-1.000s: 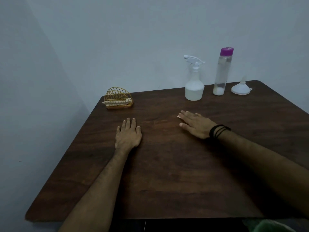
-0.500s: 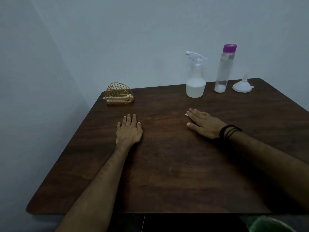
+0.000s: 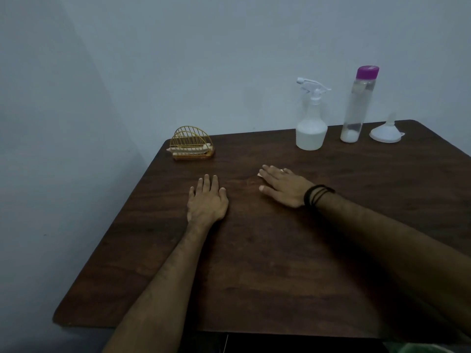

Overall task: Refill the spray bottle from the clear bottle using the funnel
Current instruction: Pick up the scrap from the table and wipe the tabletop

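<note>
Nothing has shifted but the view: both hands, left hand (image 3: 207, 203) and right hand (image 3: 283, 186), still lie flat and empty on the worktop (image 3: 254, 263), their grip spread, with spray bottle (image 3: 311, 118), clear bottle (image 3: 356, 105) and funnel (image 3: 386, 131) untouched along its far edge.

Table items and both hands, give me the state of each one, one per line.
spray bottle: upright, trigger head on, partly full
clear bottle: upright, purple cap on, little liquid at bottom
funnel: upside down, spout up
wire holder: upright, holding white paper
left hand: flat, empty
right hand: flat, over a small white scrap
</note>
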A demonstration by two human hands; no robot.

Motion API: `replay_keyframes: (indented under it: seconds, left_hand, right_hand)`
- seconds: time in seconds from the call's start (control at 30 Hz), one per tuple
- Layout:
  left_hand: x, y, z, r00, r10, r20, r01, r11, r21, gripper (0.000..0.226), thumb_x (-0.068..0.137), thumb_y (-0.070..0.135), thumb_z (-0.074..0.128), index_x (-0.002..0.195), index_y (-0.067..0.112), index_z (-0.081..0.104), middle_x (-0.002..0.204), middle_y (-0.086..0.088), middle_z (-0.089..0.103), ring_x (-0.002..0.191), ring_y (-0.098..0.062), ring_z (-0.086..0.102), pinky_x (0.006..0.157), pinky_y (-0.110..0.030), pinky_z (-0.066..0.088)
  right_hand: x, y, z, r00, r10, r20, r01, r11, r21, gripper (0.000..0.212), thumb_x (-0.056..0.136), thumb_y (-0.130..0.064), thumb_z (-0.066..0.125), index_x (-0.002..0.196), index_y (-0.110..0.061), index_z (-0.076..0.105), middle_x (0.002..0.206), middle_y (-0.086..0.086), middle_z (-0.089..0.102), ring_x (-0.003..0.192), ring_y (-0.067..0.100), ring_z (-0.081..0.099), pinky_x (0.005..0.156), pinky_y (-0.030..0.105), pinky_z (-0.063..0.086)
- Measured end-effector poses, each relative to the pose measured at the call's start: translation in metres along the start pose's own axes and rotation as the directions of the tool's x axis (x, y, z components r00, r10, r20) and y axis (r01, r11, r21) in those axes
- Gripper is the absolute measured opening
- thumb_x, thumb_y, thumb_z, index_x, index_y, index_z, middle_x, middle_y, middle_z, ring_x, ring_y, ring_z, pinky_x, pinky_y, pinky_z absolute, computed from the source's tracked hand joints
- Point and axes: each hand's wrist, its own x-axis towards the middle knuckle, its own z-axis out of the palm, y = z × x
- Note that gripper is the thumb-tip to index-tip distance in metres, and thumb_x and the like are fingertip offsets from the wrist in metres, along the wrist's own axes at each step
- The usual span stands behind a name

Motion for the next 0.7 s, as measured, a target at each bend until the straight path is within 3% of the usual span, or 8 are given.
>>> replay_keyframes:
  seconds: [0.07, 0.27, 0.33, 0.5, 0.7]
  left_hand:
    - [0.001, 0.001, 0.001, 1.000, -0.001, -0.005, 0.001, 1.000, 0.004, 0.061, 0.106, 0.042, 0.015, 0.161, 0.016, 0.010, 0.169, -0.009, 0.006, 0.156, -0.024, 0.004, 0.125, -0.047, 0.005]
    - [0.001, 0.000, 0.002, 1.000, 0.008, -0.021, -0.007, 1.000, 0.018, 0.060, 0.107, 0.038, 0.018, 0.161, 0.015, 0.010, 0.169, -0.009, 0.007, 0.156, -0.024, 0.005, 0.125, -0.047, 0.006]
    - [0.001, -0.001, 0.001, 1.000, 0.010, -0.021, -0.010, 1.000, 0.011, 0.060, 0.107, 0.039, 0.017, 0.161, 0.016, 0.010, 0.169, -0.009, 0.007, 0.156, -0.023, 0.004, 0.125, -0.047, 0.006]
    - [0.000, 0.001, -0.001, 1.000, 0.002, -0.022, -0.002, 1.000, 0.008, 0.060, 0.107, 0.041, 0.016, 0.161, 0.016, 0.010, 0.169, -0.008, 0.007, 0.156, -0.023, 0.004, 0.125, -0.046, 0.006]
    - [0.003, 0.000, 0.000, 1.000, 0.016, -0.020, -0.016, 1.000, 0.023, 0.060, 0.107, 0.039, 0.017, 0.161, 0.017, 0.010, 0.169, -0.008, 0.007, 0.156, -0.023, 0.005, 0.125, -0.047, 0.007]
  right_hand:
    - [0.011, -0.009, -0.001, 1.000, -0.017, -0.002, 0.017, 1.000, 0.017, 0.071, 0.102, -0.059, 0.020, 0.160, -0.019, 0.005, 0.167, 0.001, -0.003, 0.154, 0.017, -0.001, 0.124, 0.039, 0.002]
    - [0.014, -0.063, 0.015, 0.962, -0.274, -0.005, 0.274, 0.962, -0.001, 0.062, 0.107, -0.046, 0.022, 0.160, -0.018, 0.006, 0.167, 0.001, -0.001, 0.154, 0.016, 0.000, 0.125, 0.040, 0.001]
    - [0.028, -0.052, 0.008, 0.969, -0.245, -0.016, 0.245, 0.969, -0.007, 0.059, 0.107, -0.044, 0.021, 0.160, -0.021, 0.008, 0.167, -0.001, 0.001, 0.154, 0.015, 0.001, 0.124, 0.042, 0.001]
    - [0.068, -0.014, -0.012, 1.000, -0.001, -0.008, 0.001, 1.000, -0.010, 0.062, 0.106, -0.048, 0.020, 0.160, -0.020, 0.009, 0.168, 0.001, 0.002, 0.154, 0.018, 0.003, 0.124, 0.044, 0.003]
    - [0.056, -0.066, 0.008, 0.977, -0.204, -0.061, 0.205, 0.979, 0.009, 0.059, 0.107, -0.040, 0.025, 0.159, -0.016, 0.012, 0.167, 0.005, 0.005, 0.154, 0.022, 0.006, 0.125, 0.040, 0.007]
